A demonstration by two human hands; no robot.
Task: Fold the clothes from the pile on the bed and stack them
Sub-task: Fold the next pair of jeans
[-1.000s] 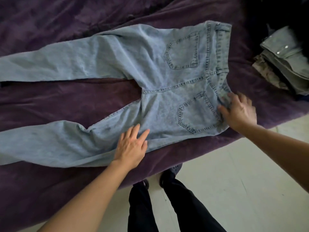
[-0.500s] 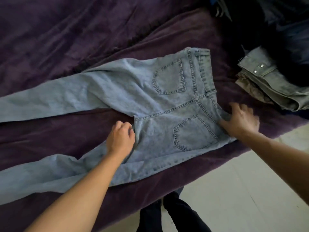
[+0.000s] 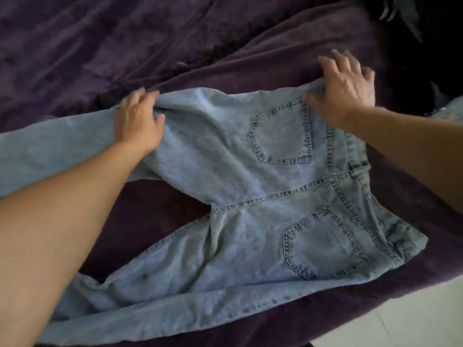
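A pair of light blue jeans [image 3: 250,201] lies back side up on the purple bed cover [image 3: 125,46], both back pockets showing, waistband to the right and legs running off to the left. My left hand [image 3: 139,121] grips the far edge of the far leg near the thigh, with fabric bunched under its fingers. My right hand [image 3: 345,88] grips the far corner of the waistband, thumb on the denim by the far pocket, fingers curled over the edge.
A dark heap of clothes [image 3: 426,46] lies at the top right of the bed. A light grey garment edge [image 3: 448,113] peeks out at the right. The bed's near edge meets a pale tiled floor [image 3: 400,321] at bottom right.
Both hands left the near side of the jeans and reached to the far side. The left went from the crotch to the far leg, the right from the near waistband corner to the far one.
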